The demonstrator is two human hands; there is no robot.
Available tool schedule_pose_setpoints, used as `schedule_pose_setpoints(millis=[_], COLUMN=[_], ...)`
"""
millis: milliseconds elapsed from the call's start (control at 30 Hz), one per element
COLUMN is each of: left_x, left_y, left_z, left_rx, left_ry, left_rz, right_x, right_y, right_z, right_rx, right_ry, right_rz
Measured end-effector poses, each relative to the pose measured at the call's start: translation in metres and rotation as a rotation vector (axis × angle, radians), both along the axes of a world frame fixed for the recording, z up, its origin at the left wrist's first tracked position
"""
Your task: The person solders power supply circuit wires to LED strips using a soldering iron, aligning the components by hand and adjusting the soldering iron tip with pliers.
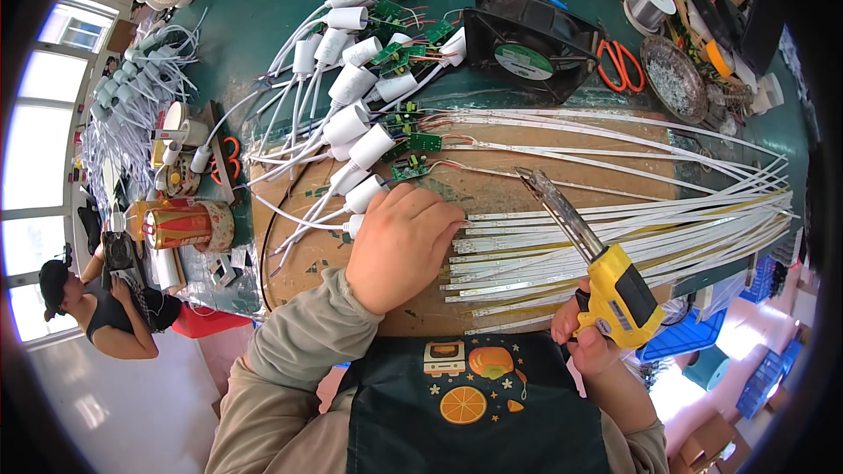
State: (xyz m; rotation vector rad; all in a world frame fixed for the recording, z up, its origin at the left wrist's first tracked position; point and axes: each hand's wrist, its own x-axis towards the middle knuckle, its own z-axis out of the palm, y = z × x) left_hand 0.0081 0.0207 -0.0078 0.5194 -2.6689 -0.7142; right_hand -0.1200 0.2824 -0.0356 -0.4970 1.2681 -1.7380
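The yellow soldering gun (622, 298) is being gripped in the closed right hand (590, 353), any hold by the curled left hand (399, 250) being hidden, while white strips (685, 226), probably light, bendy and fragile, best taken edgewise near their ends, are being supported largely by the brown board (417, 312).

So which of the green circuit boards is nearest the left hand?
The lowest visible green board, just above the left hand in the picture; the other visible boards all lie farther up.
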Motion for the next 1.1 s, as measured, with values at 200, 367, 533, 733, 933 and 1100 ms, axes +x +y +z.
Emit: schedule_pose_setpoints(millis=[200, 367, 533, 733, 933, 1100], left_x=[-0.001, -0.002, -0.005, -0.006, -0.007, -0.009], left_y=[-0.002, -0.006, -0.006, -0.007, -0.009, -0.010], left_z=[-0.001, 0.000, 0.000, 0.001, 0.004, 0.004], left_rx=[-0.006, -0.022, -0.016, -0.024, -0.014, -0.003], left_ry=[0.011, 0.001, -0.003, -0.025, -0.094, -0.110], left_rz=[-0.025, -0.075, -0.075, -0.074, -0.105, -0.110], right_x=[0.000, -0.001, -0.002, -0.004, -0.005, -0.003], right_y=[0.000, 0.000, 0.009, 0.009, 0.016, 0.021], right_z=[0.000, 0.002, 0.007, 0.014, 0.008, 0.000], right_rx=[0.001, 0.013, 0.076, 0.112, 0.139, 0.169], right_ry=[-0.023, -0.012, 0.000, 0.028, 0.093, 0.210], right_rz=[0.008, 0.039, 0.099, 0.152, 0.183, 0.205])
